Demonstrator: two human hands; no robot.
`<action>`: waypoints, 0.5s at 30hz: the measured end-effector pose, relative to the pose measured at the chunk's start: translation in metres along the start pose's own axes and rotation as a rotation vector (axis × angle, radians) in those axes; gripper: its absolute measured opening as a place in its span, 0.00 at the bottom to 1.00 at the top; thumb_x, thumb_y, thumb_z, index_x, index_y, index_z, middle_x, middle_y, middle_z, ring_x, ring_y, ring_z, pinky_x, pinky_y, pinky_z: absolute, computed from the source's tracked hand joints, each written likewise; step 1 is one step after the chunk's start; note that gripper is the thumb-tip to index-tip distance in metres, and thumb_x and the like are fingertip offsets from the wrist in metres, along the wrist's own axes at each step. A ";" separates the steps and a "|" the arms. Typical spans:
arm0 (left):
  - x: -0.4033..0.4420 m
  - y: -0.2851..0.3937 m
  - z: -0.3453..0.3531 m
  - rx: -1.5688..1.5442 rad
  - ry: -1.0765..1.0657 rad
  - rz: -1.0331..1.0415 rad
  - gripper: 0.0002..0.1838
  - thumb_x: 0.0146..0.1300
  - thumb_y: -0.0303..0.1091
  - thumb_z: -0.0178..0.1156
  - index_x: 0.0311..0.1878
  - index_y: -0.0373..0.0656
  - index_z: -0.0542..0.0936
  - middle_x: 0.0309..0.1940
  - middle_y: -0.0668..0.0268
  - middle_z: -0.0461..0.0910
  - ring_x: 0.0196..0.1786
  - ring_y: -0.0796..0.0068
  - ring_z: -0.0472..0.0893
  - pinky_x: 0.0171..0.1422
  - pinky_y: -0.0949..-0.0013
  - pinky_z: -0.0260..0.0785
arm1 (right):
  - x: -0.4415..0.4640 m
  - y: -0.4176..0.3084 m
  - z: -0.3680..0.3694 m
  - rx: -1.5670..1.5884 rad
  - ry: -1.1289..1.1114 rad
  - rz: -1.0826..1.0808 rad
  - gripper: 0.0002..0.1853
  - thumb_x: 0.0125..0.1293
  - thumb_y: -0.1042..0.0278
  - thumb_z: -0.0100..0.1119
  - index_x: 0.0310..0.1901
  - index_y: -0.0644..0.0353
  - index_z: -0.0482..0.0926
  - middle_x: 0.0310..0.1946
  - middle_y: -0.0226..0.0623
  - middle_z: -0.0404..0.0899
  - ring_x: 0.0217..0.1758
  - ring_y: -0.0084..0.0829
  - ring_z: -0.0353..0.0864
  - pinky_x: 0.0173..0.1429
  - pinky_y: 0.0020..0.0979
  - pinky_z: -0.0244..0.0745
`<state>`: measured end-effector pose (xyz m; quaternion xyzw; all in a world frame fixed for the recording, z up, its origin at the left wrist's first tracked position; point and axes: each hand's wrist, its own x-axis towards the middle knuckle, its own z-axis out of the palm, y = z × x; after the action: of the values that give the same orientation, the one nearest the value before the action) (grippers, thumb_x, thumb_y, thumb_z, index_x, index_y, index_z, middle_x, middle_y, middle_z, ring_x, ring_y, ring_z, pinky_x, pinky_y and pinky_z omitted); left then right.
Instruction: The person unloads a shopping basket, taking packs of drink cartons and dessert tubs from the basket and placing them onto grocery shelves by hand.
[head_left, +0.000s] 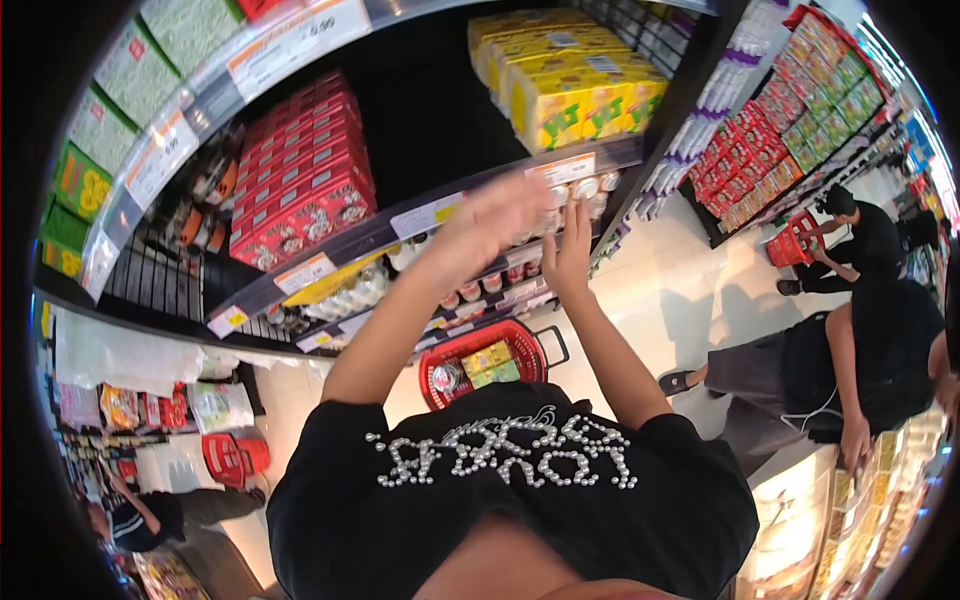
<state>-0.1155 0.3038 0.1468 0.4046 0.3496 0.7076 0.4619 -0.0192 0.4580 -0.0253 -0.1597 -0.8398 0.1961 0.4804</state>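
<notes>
My left hand (pixel 505 222) is blurred by motion, its fingers stretched flat in front of the shelf edge, with nothing seen in it. Just to its right, my right hand (pixel 571 245) is raised with its fingers extended and apart, also without anything in it. Whether either hand touches the shelf I cannot tell. Above them, yellow multipacks of drink cartons (pixel 590 112) stand on the dark shelf. Light-topped cans (pixel 588 188) sit one level lower, partly behind my hands. A block of red cartons (pixel 305 185) stands to the left on the upper shelf.
On the floor below, a red shopping basket (pixel 432 392) holds yellow and green packs and a round tin. Another red basket (pixel 235 458) is at left, near a person (pixel 150 520). Two people, one nearer (pixel 865 350) and one crouching (pixel 865 235), are at right beside a stacked display (pixel 760 140).
</notes>
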 end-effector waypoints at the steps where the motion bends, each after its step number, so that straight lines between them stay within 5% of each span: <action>1: -0.032 -0.016 -0.007 -0.046 -0.162 -0.159 0.33 0.68 0.41 0.57 0.69 0.34 0.60 0.63 0.55 0.71 0.67 0.63 0.70 0.72 0.60 0.60 | -0.038 0.013 0.004 0.068 -0.100 0.044 0.34 0.63 0.64 0.55 0.69 0.66 0.57 0.70 0.64 0.53 0.72 0.61 0.54 0.72 0.49 0.54; 2: -0.065 -0.035 -0.016 -0.099 -0.322 -0.319 0.34 0.68 0.44 0.57 0.71 0.36 0.58 0.62 0.54 0.71 0.67 0.62 0.70 0.70 0.60 0.62 | -0.084 0.026 0.002 0.152 -0.337 0.219 0.33 0.65 0.64 0.53 0.70 0.64 0.57 0.69 0.60 0.57 0.71 0.60 0.56 0.72 0.47 0.55; 4: -0.135 -0.114 -0.055 -0.253 -0.119 -0.822 0.32 0.68 0.47 0.55 0.68 0.37 0.64 0.62 0.54 0.71 0.64 0.64 0.73 0.68 0.58 0.64 | -0.207 0.072 -0.005 0.243 -0.855 0.535 0.30 0.68 0.59 0.51 0.68 0.62 0.61 0.62 0.57 0.68 0.68 0.57 0.64 0.71 0.41 0.60; 5: -0.209 -0.201 -0.107 0.173 0.006 -0.750 0.30 0.66 0.48 0.56 0.65 0.37 0.68 0.59 0.52 0.74 0.61 0.62 0.76 0.64 0.55 0.66 | -0.316 0.136 0.006 0.013 -1.320 0.596 0.29 0.69 0.53 0.47 0.66 0.62 0.64 0.58 0.59 0.71 0.61 0.57 0.72 0.65 0.42 0.67; 6: -0.281 -0.287 -0.159 0.604 0.144 -0.747 0.29 0.65 0.48 0.58 0.62 0.37 0.72 0.57 0.50 0.76 0.57 0.60 0.78 0.61 0.53 0.69 | -0.271 0.074 -0.045 -0.078 -1.721 1.110 0.28 0.67 0.48 0.47 0.57 0.63 0.75 0.53 0.61 0.75 0.50 0.58 0.79 0.53 0.48 0.74; 7: -0.384 -0.339 -0.204 0.959 0.140 -0.960 0.27 0.62 0.50 0.57 0.57 0.39 0.77 0.50 0.52 0.81 0.52 0.56 0.81 0.55 0.50 0.71 | -0.307 0.084 -0.072 -0.210 -1.920 1.089 0.27 0.66 0.49 0.47 0.55 0.63 0.76 0.51 0.61 0.75 0.49 0.57 0.79 0.52 0.48 0.74; 8: -0.440 -0.299 -0.184 1.447 0.028 -1.212 0.25 0.60 0.50 0.59 0.53 0.43 0.80 0.46 0.56 0.83 0.51 0.54 0.82 0.54 0.49 0.71 | -0.344 0.104 -0.096 -0.277 -1.991 1.068 0.26 0.66 0.49 0.46 0.53 0.64 0.76 0.50 0.61 0.75 0.48 0.56 0.79 0.51 0.48 0.74; 9: -0.502 -0.287 -0.182 1.405 0.059 -1.674 0.21 0.57 0.49 0.61 0.48 0.45 0.82 0.46 0.58 0.83 0.50 0.53 0.82 0.54 0.49 0.71 | -0.367 0.117 -0.116 -0.300 -1.990 1.068 0.25 0.66 0.50 0.46 0.52 0.64 0.76 0.49 0.60 0.76 0.46 0.55 0.79 0.50 0.48 0.74; 10: -0.531 -0.267 -0.143 1.291 0.559 -1.879 0.17 0.56 0.47 0.63 0.42 0.45 0.84 0.44 0.57 0.84 0.49 0.57 0.82 0.51 0.54 0.73 | -0.378 0.126 -0.130 -0.311 -1.970 1.078 0.24 0.66 0.50 0.46 0.50 0.64 0.76 0.47 0.60 0.76 0.45 0.54 0.79 0.49 0.48 0.75; 12: -0.606 -0.242 -0.108 1.172 -0.195 -0.898 0.16 0.57 0.46 0.63 0.42 0.45 0.83 0.43 0.58 0.84 0.49 0.59 0.83 0.52 0.59 0.73 | -0.402 0.147 -0.141 -0.318 -1.939 1.077 0.23 0.66 0.51 0.46 0.46 0.64 0.77 0.45 0.59 0.76 0.43 0.53 0.80 0.48 0.47 0.75; 14: -0.586 -0.263 -0.074 0.486 0.540 -1.299 0.16 0.57 0.46 0.63 0.42 0.44 0.83 0.41 0.57 0.84 0.47 0.60 0.83 0.50 0.60 0.73 | -0.409 0.155 -0.134 -0.290 -1.898 1.076 0.22 0.66 0.52 0.45 0.43 0.65 0.77 0.42 0.58 0.77 0.41 0.51 0.80 0.46 0.47 0.75; 15: -0.582 -0.277 -0.062 0.528 0.704 -1.322 0.18 0.57 0.46 0.61 0.42 0.43 0.83 0.39 0.59 0.84 0.45 0.61 0.82 0.48 0.59 0.73 | -0.411 0.159 -0.128 -0.267 -1.870 1.082 0.21 0.66 0.52 0.45 0.41 0.65 0.77 0.41 0.58 0.77 0.40 0.50 0.80 0.45 0.47 0.76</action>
<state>0.0752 -0.1581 -0.2656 -0.0379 0.7991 0.2669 0.5373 0.3053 0.4314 -0.3486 -0.3470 -0.7060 0.3327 -0.5201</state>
